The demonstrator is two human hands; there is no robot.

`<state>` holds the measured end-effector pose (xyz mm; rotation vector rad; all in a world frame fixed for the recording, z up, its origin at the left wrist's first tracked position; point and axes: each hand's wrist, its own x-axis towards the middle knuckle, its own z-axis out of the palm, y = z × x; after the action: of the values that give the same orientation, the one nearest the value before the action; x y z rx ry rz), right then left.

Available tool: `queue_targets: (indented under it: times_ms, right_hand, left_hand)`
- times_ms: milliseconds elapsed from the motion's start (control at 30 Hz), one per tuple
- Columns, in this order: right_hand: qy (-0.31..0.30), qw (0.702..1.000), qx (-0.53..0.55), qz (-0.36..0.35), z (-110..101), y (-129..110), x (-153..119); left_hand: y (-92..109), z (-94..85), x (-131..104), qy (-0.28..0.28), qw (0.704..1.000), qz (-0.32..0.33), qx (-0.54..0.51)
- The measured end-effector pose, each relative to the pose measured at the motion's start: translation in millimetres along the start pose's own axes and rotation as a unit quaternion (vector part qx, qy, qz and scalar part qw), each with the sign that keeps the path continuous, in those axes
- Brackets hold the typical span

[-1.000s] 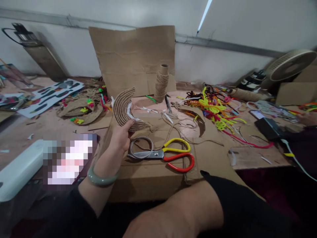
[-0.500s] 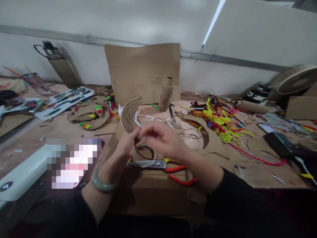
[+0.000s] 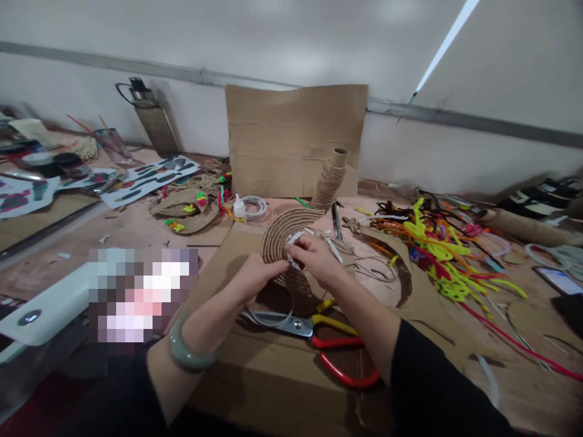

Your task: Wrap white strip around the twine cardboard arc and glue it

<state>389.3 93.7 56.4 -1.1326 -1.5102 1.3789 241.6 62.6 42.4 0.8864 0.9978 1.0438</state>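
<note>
A curved, C-shaped piece faced with rows of jute rope [image 3: 273, 235] is tilted up before me. My left hand [image 3: 255, 274] grips its lower left part, thumb over the front and the other fingers mostly hidden behind. Along its inner edge runs a white strip [image 3: 295, 238], which my right hand [image 3: 314, 258] pinches between thumb and fingertips. Below my hands, scissors with red and yellow handles [image 3: 348, 379] lie on cardboard [image 3: 273, 370]. A thin pale loop [image 3: 277, 323] hangs or lies over their blades; its upper end is hidden.
Behind stands a cardboard panel [image 3: 291, 133] with a jute twine roll [image 3: 330, 182] before it. A small glue bottle [image 3: 239, 209] is beside a coiled white cord [image 3: 257, 207]. Colourful pipe cleaners [image 3: 423, 243] heap at right. A bottle [image 3: 155, 121] and phone [image 3: 146, 297] are left.
The view has swung left, shifting the table things rightward. My right hand, blurred near my left before, now pinches the strip on the inner edge. The rope-faced piece has turned clockwise.
</note>
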Motion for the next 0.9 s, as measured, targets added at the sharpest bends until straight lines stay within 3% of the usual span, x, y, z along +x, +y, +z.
queue_targets:
  times_ms: [133,333,467,600,900]
  right_hand:
    - [-0.003,0.999,0.031,0.031,-2.7,0.5,2.6]
    - [-0.09,0.994,-0.057,0.021,2.5,2.3,-1.2]
    - [-0.046,0.998,0.007,0.037,4.2,-0.2,-3.8]
    - [0.014,0.998,0.057,-0.01,2.8,-0.5,-2.5]
    - [0.014,0.994,0.106,-0.036,4.3,6.2,-1.9]
  left_hand:
    - [6.3,-2.6,1.0,-0.021,0.999,-0.018,-0.03]
    - [13.5,-6.2,2.9,0.071,0.994,0.038,-0.072]
    - [17.1,-6.1,-0.4,0.051,0.992,0.041,-0.112]
    - [19.2,-3.3,-3.6,0.019,0.99,-0.011,-0.139]
    - [17.9,-0.2,-4.4,0.005,0.988,-0.05,-0.149]
